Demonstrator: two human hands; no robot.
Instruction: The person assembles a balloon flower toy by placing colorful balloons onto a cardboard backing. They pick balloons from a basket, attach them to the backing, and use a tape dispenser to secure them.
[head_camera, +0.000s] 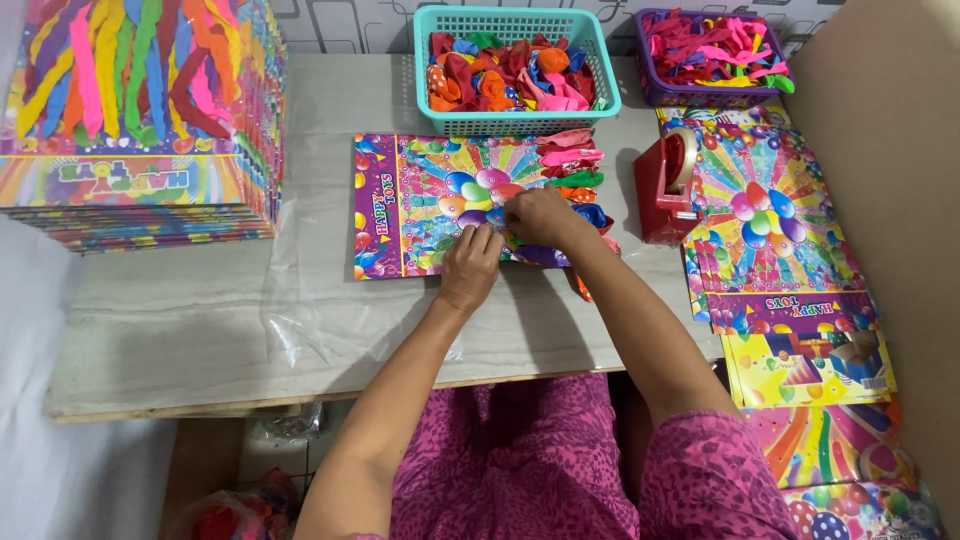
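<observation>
A colourful printed card (420, 205) lies flat on the table in front of me, with a column of long balloons (570, 160) fixed along its right side. My left hand (470, 265) presses fingertips down on the card's lower middle. Beside it, my right hand (540, 215) pinches something small against the card near a blue balloon (592, 213); what it pinches is hidden by the fingers. A purple balloon (540, 256) lies just under my right wrist.
A teal basket (515, 120) of loose balloons stands behind the card, a purple basket (655, 90) of long balloons to its right. A red tape dispenser (665, 185) sits right of the card. Finished cards are stacked at left (140, 180); blank cards (770, 230) lie at right. Clear plastic (320, 320) covers the table.
</observation>
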